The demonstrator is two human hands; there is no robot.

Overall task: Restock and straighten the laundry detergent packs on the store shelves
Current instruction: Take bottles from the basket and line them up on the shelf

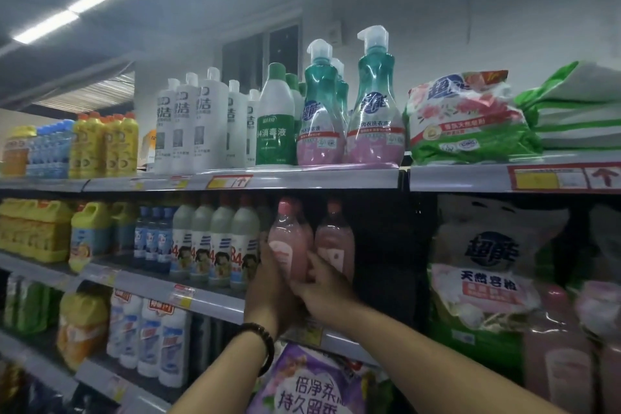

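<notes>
Both my grips hold one pink bottle (290, 245) on the shelf (201, 299).

My left grip (268, 279), with a dark bead band (265, 343) on the wrist, wraps the bottle's left side. My right grip (324, 292) wraps its front, low down. The bottle stands up straight between them. A second pink bottle (336, 239) stands just to the right of my right grip. The white and pink washing powder pack (484, 265) stands well to the right of my right grip, with a dark gap between. A purple pack (302, 386) sits under my arms, its bottom cut off. Above my grips, the top shelf (319, 178) holds teal pump bottles (374, 118) and a pink and green pack (467, 118) lying flat. Things at the far right edge are too blurry to tell.
</notes>
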